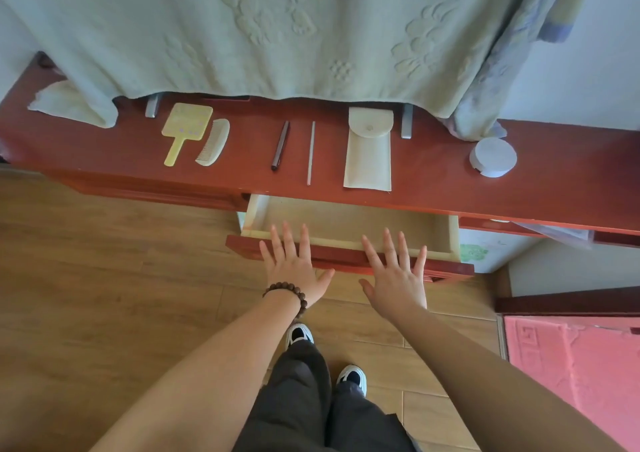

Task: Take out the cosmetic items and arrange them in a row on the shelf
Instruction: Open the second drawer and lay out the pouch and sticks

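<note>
Now both hands (346, 271) flat, seemingly on drawer front (349, 256).

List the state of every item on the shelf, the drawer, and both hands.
drawer: pulled open, nothing visible inside
left hand: open, over drawer front
right hand: open, over drawer front
hand mirror: flat on shelf
comb: flat
dark pencil: flat
thin stick: flat
pouch: flap closed
round case: lid shut

Left grip (294, 264) and right grip (398, 278) flat, fingers spread
</note>
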A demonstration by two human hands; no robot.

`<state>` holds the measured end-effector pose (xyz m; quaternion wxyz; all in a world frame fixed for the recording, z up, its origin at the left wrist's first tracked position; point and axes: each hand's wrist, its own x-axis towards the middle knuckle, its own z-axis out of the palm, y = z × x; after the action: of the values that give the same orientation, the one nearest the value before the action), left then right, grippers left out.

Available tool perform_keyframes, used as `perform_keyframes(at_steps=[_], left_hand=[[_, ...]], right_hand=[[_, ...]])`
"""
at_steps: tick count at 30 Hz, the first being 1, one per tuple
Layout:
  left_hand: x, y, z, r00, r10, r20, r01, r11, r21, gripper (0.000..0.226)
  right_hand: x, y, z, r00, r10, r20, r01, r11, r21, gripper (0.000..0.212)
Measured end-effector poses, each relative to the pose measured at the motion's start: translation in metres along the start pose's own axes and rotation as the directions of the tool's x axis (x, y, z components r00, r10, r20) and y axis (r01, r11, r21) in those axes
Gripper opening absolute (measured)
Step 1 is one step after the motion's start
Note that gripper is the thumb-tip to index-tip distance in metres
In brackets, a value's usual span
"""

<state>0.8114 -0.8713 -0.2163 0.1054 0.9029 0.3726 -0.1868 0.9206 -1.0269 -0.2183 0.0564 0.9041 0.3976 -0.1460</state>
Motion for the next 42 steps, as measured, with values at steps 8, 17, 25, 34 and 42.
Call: perform_keyframes(at_steps=[8,17,25,34,42], left_hand=[[0.025,0.004,-0.005,0.997,0.012,-0.072,-0.013,1.0,-0.02,0.102],[0.012,-0.002,-0.006,0.868,-0.496,0.032,0.435,0.726,-0.532,0.136],[0.035,0.007,-0.015,0.844,-0.53,0.079,0.429,0.581,-0.692,0.144],[0.066,0.012,-0.031,0.866,-0.496,0.069,0.391,0.584,-0.711,0.13],[0.081,0.002,-0.03,0.909,-0.41,0.068,0.336,0.63,-0.7,0.129]], right_hand=[[0.026,0.003,-0.005,0.999,0.024,-0.034,-0.023,0.999,0.027,0.08],[-0.003,-0.008,0.005,0.669,0.714,0.206,-0.523,0.256,0.813,0.127],[0.033,-0.007,0.0,0.672,0.687,0.277,-0.513,0.162,0.843,0.133],[0.069,0.002,-0.016,0.691,0.675,0.258,-0.507,0.198,0.839,0.127],[0.079,0.014,-0.018,0.739,0.625,0.249,-0.481,0.232,0.846,0.12]])
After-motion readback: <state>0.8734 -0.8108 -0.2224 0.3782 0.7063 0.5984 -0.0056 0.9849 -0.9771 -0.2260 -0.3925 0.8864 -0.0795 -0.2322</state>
